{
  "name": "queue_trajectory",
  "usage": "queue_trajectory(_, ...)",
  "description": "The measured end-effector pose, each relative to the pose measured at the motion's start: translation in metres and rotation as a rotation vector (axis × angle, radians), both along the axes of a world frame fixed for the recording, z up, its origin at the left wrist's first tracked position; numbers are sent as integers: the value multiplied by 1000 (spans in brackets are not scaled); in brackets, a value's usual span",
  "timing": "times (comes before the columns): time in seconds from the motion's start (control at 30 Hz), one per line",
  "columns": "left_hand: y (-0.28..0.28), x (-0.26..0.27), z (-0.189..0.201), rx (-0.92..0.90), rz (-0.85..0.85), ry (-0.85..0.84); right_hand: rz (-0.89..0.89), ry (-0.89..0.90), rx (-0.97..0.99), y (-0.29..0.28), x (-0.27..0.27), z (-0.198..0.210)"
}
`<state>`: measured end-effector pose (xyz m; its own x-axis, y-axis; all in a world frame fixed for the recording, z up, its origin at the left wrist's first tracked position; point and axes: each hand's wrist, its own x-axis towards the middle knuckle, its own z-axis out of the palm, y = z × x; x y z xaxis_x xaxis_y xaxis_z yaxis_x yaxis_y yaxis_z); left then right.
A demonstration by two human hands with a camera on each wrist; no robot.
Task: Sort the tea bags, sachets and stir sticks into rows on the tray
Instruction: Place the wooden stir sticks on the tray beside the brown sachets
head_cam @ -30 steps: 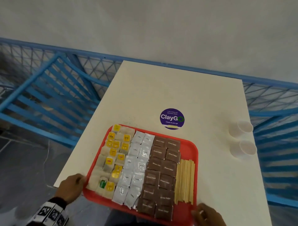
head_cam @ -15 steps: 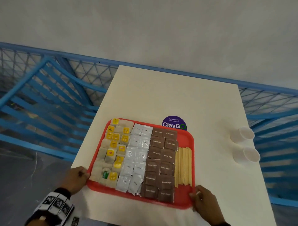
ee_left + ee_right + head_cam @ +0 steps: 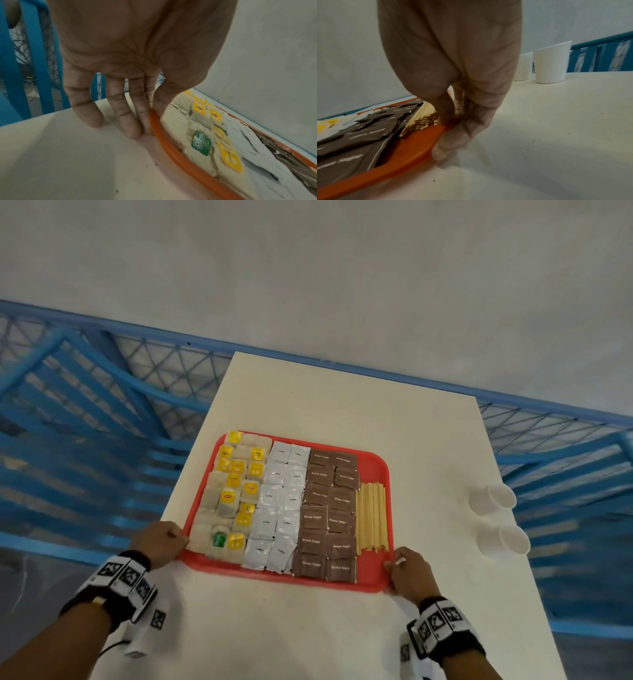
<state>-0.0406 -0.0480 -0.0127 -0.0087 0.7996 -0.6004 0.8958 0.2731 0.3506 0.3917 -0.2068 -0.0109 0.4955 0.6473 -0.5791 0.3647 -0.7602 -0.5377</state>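
1. Tray (image 3: 375,582), red, sits on the white table (image 3: 342,412) near its front edge.
2. Tea bags (image 3: 233,494) fill the leftmost rows, then white sachets (image 3: 277,508), brown sachets (image 3: 327,515) and stir sticks (image 3: 371,517) at the right.
3. Left hand (image 3: 159,542) grasps the tray's left rim, thumb over the lip, fingers (image 3: 126,121) outside it.
4. Right hand (image 3: 409,573) pinches the near right corner the same way.
5. Two white cups (image 3: 493,498) stand well apart to the right, blue railing (image 3: 102,392) beyond.
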Motion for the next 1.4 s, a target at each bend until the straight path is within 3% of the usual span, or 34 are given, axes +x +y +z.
queue_trajectory(0.5, -2, -9, -4, -38, -28, -85, -2, -24, -7, -2, -4, 2)
queue_trajectory(0.73, -14, -15, 2, -56, 105, -121, -89, 93, 24, -10, 1, 7)
queue_trajectory(0.87, -6, -33, -20, 160, 6, -4, -185, 74, 112, -34, 30, 22)
queue_trajectory(0.97, -14, 53, 47, 299, -58, 15, -211, -46, 123, -71, 73, 27)
queue_trajectory(1.1, -29, 198, 90, 299, -370, -117, -310, -240, 142, -100, 143, 39)
queue_trajectory(1.23, -43, 335, 80, 247, -561, -295, -339, -219, 237, -90, 196, 44)
queue_trajectory(1.4, -52, 461, 48, 242, -597, -397, -184, -143, 299, -60, 218, 21)
